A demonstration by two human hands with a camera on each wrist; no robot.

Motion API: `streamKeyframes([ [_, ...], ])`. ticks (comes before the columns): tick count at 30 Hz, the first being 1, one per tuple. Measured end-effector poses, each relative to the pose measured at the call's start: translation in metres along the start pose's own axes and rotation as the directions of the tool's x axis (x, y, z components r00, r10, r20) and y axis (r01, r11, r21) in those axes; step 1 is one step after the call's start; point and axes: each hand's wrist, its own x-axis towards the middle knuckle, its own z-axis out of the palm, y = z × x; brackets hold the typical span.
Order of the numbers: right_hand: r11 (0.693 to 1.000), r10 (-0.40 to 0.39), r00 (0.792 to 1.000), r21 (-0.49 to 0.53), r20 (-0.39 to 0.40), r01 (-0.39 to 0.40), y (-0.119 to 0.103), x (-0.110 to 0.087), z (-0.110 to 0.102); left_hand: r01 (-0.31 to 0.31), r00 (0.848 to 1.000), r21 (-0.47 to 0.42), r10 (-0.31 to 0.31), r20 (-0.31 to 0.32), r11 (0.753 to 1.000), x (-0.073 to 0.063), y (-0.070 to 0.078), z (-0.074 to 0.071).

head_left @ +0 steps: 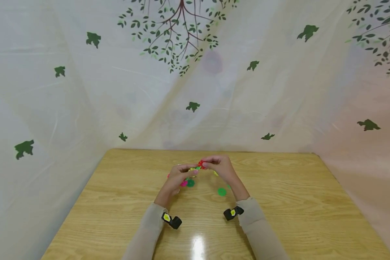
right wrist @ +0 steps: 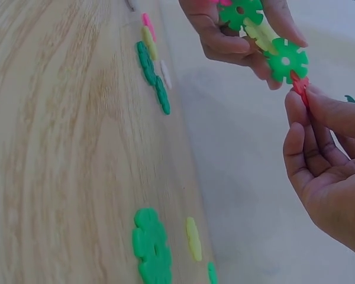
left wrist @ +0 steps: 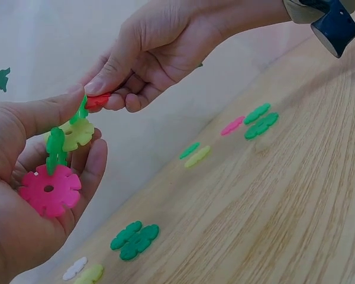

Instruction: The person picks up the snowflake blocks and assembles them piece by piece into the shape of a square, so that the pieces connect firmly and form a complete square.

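Observation:
My left hand point(head_left: 178, 177) holds a short chain of plastic flower-shaped discs linked by their notches. In the left wrist view, a pink disc point(left wrist: 62, 200) lies at the palm end, followed by a green disc point(left wrist: 56, 145), a yellow disc point(left wrist: 80, 137) and another green disc point(right wrist: 278, 68). At the far end is a red disc point(left wrist: 98, 101), pinched between thumb and fingers of my right hand point(head_left: 223, 169). In the right wrist view the red disc meets the rim of that last green one, edge on. Both hands are raised above the table.
Loose discs lie on the wooden table point(head_left: 117, 209). Dark green ones point(left wrist: 139, 241) are by the left hand, beside white point(left wrist: 76, 268) and yellow point(left wrist: 91, 274) ones. A bright green disc point(head_left: 222, 191) lies below the right hand. A printed cloth point(head_left: 149, 108) hangs behind the table.

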Motion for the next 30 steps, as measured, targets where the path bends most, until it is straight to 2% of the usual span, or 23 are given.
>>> streamKeyframes([
  [6,0.999,0.051,0.998,-0.009,0.021,-0.051,0.001,-0.001,-0.001,0.005,0.999,0.005,-0.005,0.05,1.0,-0.001,0.002,0.0],
  [13,0.999,0.04,0.996,-0.023,0.08,-0.038,0.004,0.002,0.006,0.049,0.996,0.01,-0.049,0.081,0.999,-0.001,0.005,-0.004],
  [18,0.996,0.086,0.992,-0.044,0.097,-0.082,0.002,0.003,0.011,0.09,0.996,-0.043,-0.089,0.011,0.995,0.0,0.01,-0.013],
  [23,0.995,0.078,0.986,-0.067,0.149,-0.068,0.001,0.003,0.019,0.089,0.992,-0.08,-0.096,-0.079,0.993,0.001,0.015,-0.022],
  [26,0.993,0.087,0.976,-0.098,0.199,-0.069,-0.001,0.004,0.025,0.084,0.99,-0.13,-0.098,-0.104,0.988,0.002,0.014,-0.024],
  [30,0.977,0.122,0.952,-0.206,0.282,-0.065,-0.005,0.006,0.032,0.069,0.987,-0.193,-0.095,-0.128,0.979,0.003,0.012,-0.026],
])
